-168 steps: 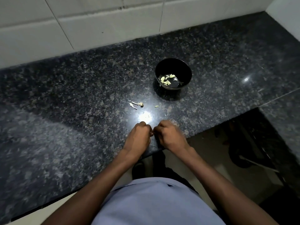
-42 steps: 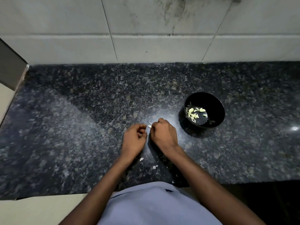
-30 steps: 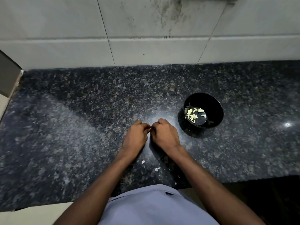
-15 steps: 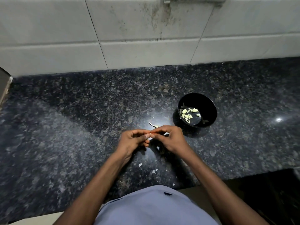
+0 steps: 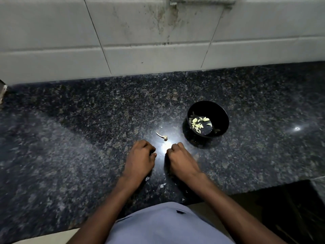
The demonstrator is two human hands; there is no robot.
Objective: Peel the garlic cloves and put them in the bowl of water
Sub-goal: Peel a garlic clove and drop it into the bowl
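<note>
Both hands sit low on the dark counter point(image 5: 70, 138), a small gap between them. The left hand point(image 5: 140, 158) and the right hand point(image 5: 181, 160) are curled into loose fists, backs up, so I cannot tell if a garlic clove hides inside either one. The black bowl point(image 5: 224, 118) stands near the right hand, with peeled cloves point(image 5: 197, 123) floating in water. A bit of garlic stalk point(image 5: 162, 136) lies just past the hands. I think peeling is under way; next, a bare clove must go right, into the bowl.
</note>
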